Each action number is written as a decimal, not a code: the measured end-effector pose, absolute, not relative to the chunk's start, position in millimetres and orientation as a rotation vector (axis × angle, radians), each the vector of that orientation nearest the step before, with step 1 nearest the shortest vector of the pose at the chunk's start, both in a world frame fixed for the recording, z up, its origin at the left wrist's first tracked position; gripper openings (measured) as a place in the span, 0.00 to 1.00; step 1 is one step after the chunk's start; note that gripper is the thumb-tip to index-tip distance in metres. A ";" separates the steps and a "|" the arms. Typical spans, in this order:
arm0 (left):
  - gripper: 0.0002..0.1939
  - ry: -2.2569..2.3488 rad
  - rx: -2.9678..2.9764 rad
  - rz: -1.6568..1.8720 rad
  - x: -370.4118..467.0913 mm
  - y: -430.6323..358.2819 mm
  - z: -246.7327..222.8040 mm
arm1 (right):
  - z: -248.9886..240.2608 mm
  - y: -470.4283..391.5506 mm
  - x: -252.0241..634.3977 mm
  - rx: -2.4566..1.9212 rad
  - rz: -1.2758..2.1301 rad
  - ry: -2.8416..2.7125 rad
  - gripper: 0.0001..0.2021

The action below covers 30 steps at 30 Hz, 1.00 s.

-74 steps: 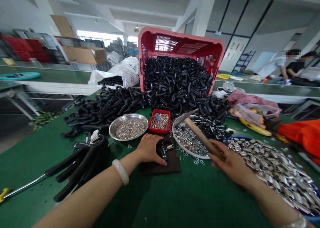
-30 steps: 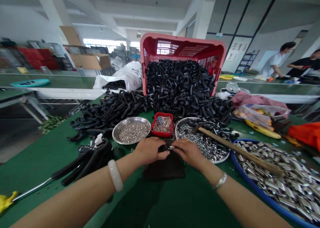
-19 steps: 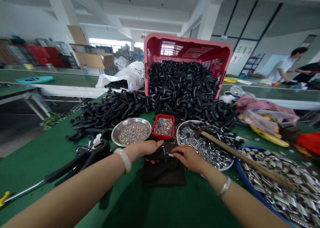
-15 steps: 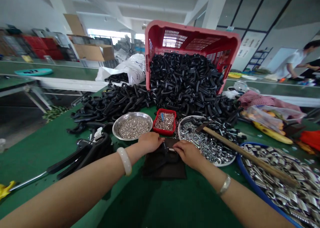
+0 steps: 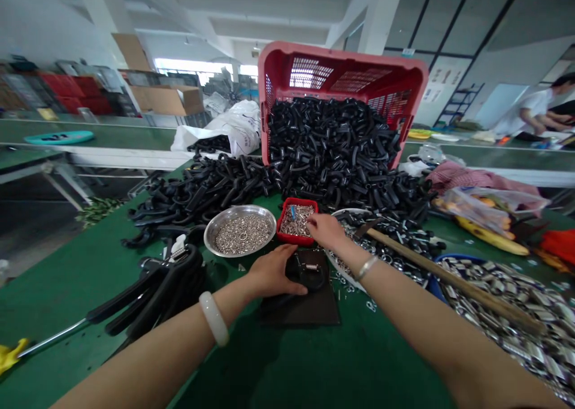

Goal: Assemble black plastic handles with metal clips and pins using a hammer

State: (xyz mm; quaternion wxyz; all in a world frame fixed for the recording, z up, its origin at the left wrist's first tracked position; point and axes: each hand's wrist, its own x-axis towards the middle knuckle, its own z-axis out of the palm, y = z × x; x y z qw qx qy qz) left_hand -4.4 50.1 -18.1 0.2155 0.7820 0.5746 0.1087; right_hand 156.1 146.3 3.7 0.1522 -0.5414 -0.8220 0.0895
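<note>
My left hand (image 5: 274,271) is wrapped round a black curved part (image 5: 314,277) that lies on a dark square pad (image 5: 300,313). A small metal spring (image 5: 311,267) sits on that part, to the right of my fingers. Over the right edge of a red tray (image 5: 294,239) of small metal pins, my right hand (image 5: 327,230) has its fingertips pinched together; anything between them is too small to make out. A steel bowl (image 5: 208,236) of small metal pieces stands left of the tray.
Black parts fill a tipped red crate (image 5: 344,52) and spread before it. A wooden-handled hammer (image 5: 431,268) lies across containers of metal parts at right. More black parts (image 5: 157,283) lie at left, bananas (image 5: 492,235) at far right. A person (image 5: 532,112) works at the back right.
My right hand has left the spring and moved up to the red tray. My left hand has come down, its fingers now round the black part.
</note>
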 end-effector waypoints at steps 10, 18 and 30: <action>0.55 1.563 2.150 0.263 -4.8 61.0 -14.7 | -5.2 199.9 91.9 -1.663 0.590 -2.048 0.09; 0.53 1.537 2.132 0.301 -7.7 61.3 -16.7 | 6.3 149.6 128.9 -1.453 0.766 -1.805 0.13; 0.31 1.491 2.009 0.485 -8.0 69.5 -29.8 | -37.9 61.6 176.7 -1.106 1.031 -1.503 0.12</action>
